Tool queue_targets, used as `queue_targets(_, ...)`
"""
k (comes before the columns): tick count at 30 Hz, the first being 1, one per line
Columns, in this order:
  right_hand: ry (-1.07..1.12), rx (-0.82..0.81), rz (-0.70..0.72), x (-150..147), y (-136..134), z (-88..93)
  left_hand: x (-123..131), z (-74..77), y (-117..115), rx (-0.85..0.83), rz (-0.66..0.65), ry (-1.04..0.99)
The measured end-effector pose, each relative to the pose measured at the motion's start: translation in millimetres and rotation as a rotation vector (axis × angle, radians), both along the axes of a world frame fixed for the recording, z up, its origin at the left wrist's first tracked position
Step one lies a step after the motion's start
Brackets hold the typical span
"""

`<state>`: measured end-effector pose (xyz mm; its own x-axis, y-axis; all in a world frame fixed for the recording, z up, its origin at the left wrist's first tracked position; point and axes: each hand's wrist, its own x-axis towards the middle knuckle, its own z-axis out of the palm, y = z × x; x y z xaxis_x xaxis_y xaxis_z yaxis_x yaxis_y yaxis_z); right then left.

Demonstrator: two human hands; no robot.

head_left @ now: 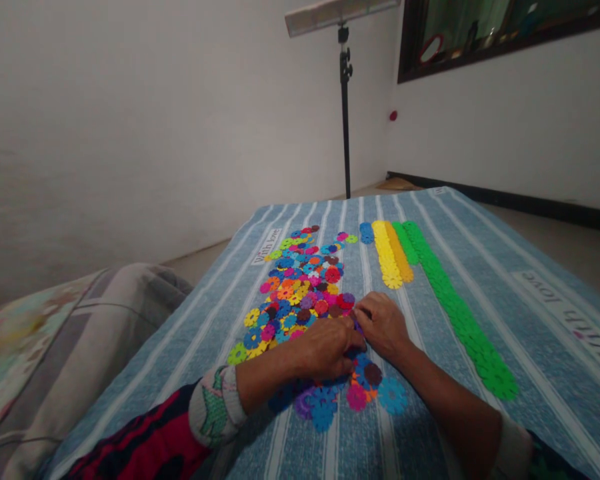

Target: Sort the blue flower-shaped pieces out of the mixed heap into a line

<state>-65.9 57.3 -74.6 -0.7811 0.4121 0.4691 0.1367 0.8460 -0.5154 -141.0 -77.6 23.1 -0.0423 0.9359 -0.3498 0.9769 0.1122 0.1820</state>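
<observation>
A pile of flower-shaped plastic discs (290, 291) in many colours lies along the middle of the striped cloth. At its near right side, my left hand (330, 347) is closed, with its curled fingers over the discs and its fingertips mostly hidden. Close against it, my right hand (384, 325) is closed too, thumb and fingers together. A purple flower disc (359, 327) shows in the small gap between the hands, at the right hand's fingers. Just below the hands lie loose blue discs (323, 408), a pink disc (357, 397) and a light blue disc (393, 395).
Right of the pile lie overlapping rows: a long green row (463, 320), a yellow row (386, 257), an orange row (400, 253) and a short blue row (367, 233). A black stand (346, 127) rises behind the table. Grey fabric (130, 300) is at the left.
</observation>
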Motion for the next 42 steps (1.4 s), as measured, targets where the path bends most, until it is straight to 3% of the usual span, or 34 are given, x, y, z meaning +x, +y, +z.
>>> queue_targets(10, -0.003, -0.012, 0.005, 0.3, 0.7, 0.2, 3.3, -8.1, -4.2, 0.061, 0.109, -0.076)
queue_targets(15, 0.002, -0.008, 0.000, 0.6, 0.2, 1.2, -10.2, -5.5, -4.5, 0.029, 0.316, -0.398)
queue_targets(19, 0.019, -0.004, -0.002, -0.3, -1.1, 2.3, -40.0, -6.6, 5.3, 0.183, 0.483, -0.638)
queue_targets(23, 0.029, -0.009, -0.005, -2.0, -3.0, 2.5, -76.7, -11.4, 42.4, 0.412, 0.596, -0.693)
queue_targets(29, 0.033, -0.063, 0.004, -3.4, -5.8, 2.1, -118.7, -27.8, 135.9, 0.621, 0.883, -0.524)
queue_targets(33, 0.039, -0.086, 0.002, -3.4, -7.5, 2.4, -139.4, -44.3, 184.6, 0.698, 0.968, -0.464)
queue_targets(37, 0.044, -0.098, 0.001, -3.5, -8.5, 2.6, -151.6, -56.7, 210.9, 0.750, 1.027, -0.457)
queue_targets(42, 0.050, -0.089, 0.004, -3.7, -8.6, 2.1, -159.0, -64.6, 226.2, 0.770, 1.034, -0.470)
